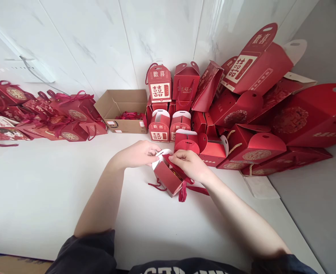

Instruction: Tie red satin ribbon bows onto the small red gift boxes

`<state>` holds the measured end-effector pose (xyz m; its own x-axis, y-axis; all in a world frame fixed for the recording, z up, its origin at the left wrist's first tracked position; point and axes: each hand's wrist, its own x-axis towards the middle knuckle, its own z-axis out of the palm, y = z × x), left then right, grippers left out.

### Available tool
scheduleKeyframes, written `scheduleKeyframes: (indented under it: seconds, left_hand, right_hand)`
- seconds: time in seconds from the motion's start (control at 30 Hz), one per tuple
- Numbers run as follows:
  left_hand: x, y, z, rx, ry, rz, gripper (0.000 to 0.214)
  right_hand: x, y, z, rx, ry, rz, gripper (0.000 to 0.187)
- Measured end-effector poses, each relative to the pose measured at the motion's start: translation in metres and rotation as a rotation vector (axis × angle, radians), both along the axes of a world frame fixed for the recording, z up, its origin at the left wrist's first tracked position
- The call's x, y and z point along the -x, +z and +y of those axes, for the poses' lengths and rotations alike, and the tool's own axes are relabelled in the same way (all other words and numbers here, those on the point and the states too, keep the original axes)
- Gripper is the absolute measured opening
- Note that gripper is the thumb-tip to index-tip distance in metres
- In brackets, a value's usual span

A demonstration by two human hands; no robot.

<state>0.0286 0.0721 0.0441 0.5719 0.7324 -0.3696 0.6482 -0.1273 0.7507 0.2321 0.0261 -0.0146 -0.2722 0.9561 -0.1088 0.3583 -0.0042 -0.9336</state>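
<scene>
A small red gift box with its top partly open stands on the white table in front of me. My left hand is closed at its far left edge, fingertips pinching near a flap with a white inner side. My right hand is closed over the box's upper right side, thumb and fingers pinched on a red flap. Small contents show in the opening, too hidden to name. A dark red cord hangs off the left side, and a red ribbon trails at the right front corner.
Red gift boxes are piled at the right, with more red boxes stacked against the wall. An open cardboard box holds red ribbon pieces. At the far left stand several ribbon-tied boxes. A grey wall bounds the table's right side.
</scene>
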Motion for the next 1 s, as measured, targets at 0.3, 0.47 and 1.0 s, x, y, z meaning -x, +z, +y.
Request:
scheduleKeyframes:
  seconds: [0.3, 0.47, 1.0]
  left_hand:
    - [0.0027, -0.0004, 0.0022, 0.024, -0.029, 0.003, 0.023]
    - [0.0019, 0.0007, 0.001, -0.002, -0.043, 0.011, 0.025]
    - [0.0001, -0.0005, 0.0038, -0.029, -0.019, 0.008, 0.029]
  right_hand:
    - [0.0009, 0.0021, -0.0017, -0.017, 0.01, 0.074, 0.039]
    - [0.0013, 0.0005, -0.0008, -0.026, 0.021, 0.079, 0.04]
    - [-0.0008, 0.0012, 0.0017, 0.037, 0.097, 0.106, 0.046]
